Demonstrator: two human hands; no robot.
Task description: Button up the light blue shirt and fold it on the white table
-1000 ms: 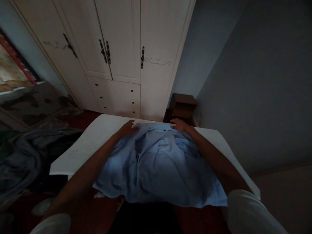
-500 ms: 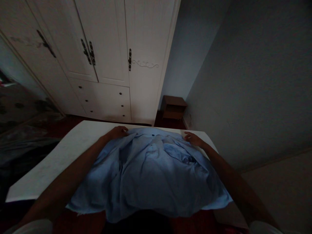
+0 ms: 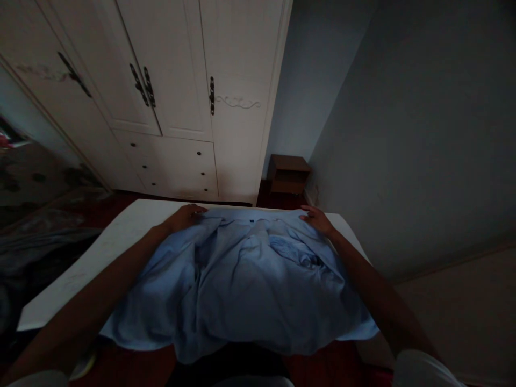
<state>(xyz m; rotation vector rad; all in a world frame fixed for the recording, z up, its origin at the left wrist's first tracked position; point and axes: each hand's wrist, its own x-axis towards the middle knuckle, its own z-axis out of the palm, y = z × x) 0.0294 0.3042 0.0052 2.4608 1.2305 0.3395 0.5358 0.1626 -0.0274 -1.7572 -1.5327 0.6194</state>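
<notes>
While a white wardrobe (image 3: 173, 80) stands behind, a white tabletop (image 3: 124, 231) carries a spread-out light-blue shirt (image 3: 250, 290) between the person's forearms (image 3: 116, 269), its near edge overhanging. The left hand (image 3: 186, 216) and right hand (image 3: 318, 220) are at opposite ends of the shirt's far edge, fingers loosely bent; whether either pinches fabric, I cannot tell. Between them, on the shirt, sits a small dark label (image 3: 252, 221)

1. A room in a home, seemingly a bedroom
2. Tall cream wardrobe (image 3: 242, 150) with dark ornate handles (image 3: 212, 95), raised scrollwork (image 3: 237, 102) and knobbed drawers (image 3: 173, 169)
3. Low brown cabinet (image 3: 288, 162), resembling a nightstand, near plain grey walls (image 3: 423, 134)
4. Blue garment (image 3: 258, 295) spread over a white board (image 3: 124, 236), above red flooring (image 3: 326, 365)
</notes>
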